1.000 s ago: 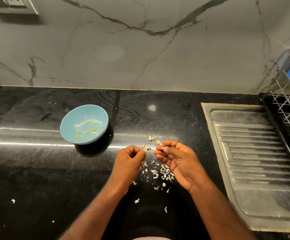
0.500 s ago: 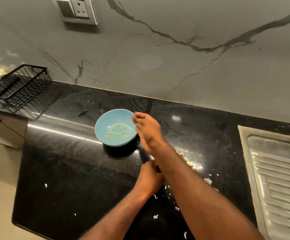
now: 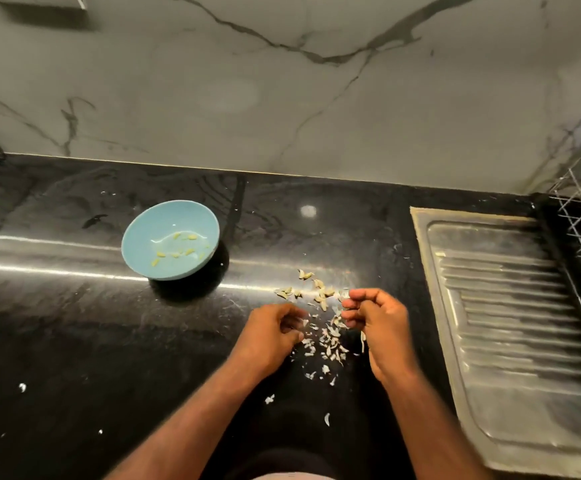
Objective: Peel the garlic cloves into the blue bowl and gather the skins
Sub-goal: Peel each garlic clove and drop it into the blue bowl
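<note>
Head view shows a left hand (image 3: pixel 271 332) and right hand (image 3: pixel 375 323), fingers curled, contents unclear, over papery skins (image 3: pixel 327 341) near the front edge of the counter (image 3: pixel 74 323), with small, firm garlic cloves (image 3: pixel 317 291), likely best pinched at their tips, just beyond, right of the blue bowl (image 3: pixel 143 237).

Your left hand (image 3: pixel 271 329) and right hand (image 3: pixel 375 318) sit close together over the black countertop (image 3: pixel 74 323), fingers curled on both. It's too blurry to say if either is actually holding anything. The pile of skins (image 3: pixel 329 344) is right between and below them, with the unpeeled cloves (image 3: pixel 320 291) just past your fingertips. The blue bowl (image 3: pixel 133 233) is off to your left with a few peeled cloves (image 3: pixel 178 252) inside. There's a steel drainboard (image 3: pixel 524 323) on your right.
</note>
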